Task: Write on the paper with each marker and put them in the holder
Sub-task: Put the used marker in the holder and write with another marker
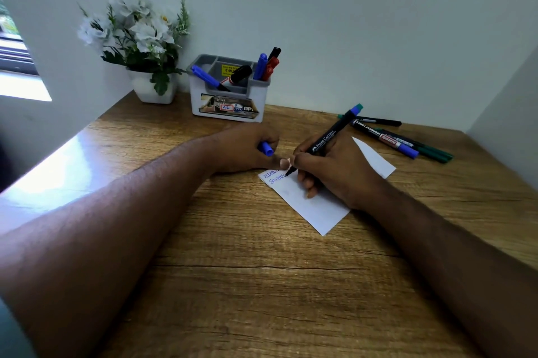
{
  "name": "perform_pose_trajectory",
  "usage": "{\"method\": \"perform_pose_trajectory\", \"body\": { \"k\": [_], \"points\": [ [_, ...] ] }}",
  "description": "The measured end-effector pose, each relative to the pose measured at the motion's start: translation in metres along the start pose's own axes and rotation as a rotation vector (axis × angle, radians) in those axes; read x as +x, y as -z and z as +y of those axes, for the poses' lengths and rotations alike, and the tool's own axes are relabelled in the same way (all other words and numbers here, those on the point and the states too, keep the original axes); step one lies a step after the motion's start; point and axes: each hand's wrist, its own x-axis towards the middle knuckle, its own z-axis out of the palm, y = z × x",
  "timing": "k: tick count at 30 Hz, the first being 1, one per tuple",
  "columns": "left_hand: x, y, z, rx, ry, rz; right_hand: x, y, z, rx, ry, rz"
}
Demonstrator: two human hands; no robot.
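The right hand [334,171] rests on the paper [314,206], its grip closed on a tilted marker [326,136], tip touching the sheet. The left hand [244,151], thumb pinning the paper, grips a blue cap [266,148]. The holder [230,95] stands behind.

The counter [262,285] lies bare across the lower middle of the frame, between the two forearms. At upper centre the holder [228,95] stands against the wall, markers jutting from its compartments, with the flower pot [154,87] just beside it on the left. Loose markers [401,139] clutter the upper right, near the side wall.
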Motion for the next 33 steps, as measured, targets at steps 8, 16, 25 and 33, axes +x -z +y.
{"method": "perform_pose_trajectory", "body": {
  "k": [8,16,25,33],
  "points": [
    [-0.001,-0.001,0.0,-0.011,0.024,0.01,0.003,0.003,0.005,0.147,0.024,0.098],
    [-0.002,-0.002,0.002,0.017,0.024,0.062,0.0,0.004,0.003,0.149,0.192,0.089],
    [0.0,-0.002,0.002,0.019,0.049,0.087,-0.001,0.004,0.002,0.1,0.24,0.121],
    [0.004,-0.008,-0.005,-0.079,-0.02,0.166,0.019,-0.009,-0.006,-0.039,0.285,0.124]
  ]
}}
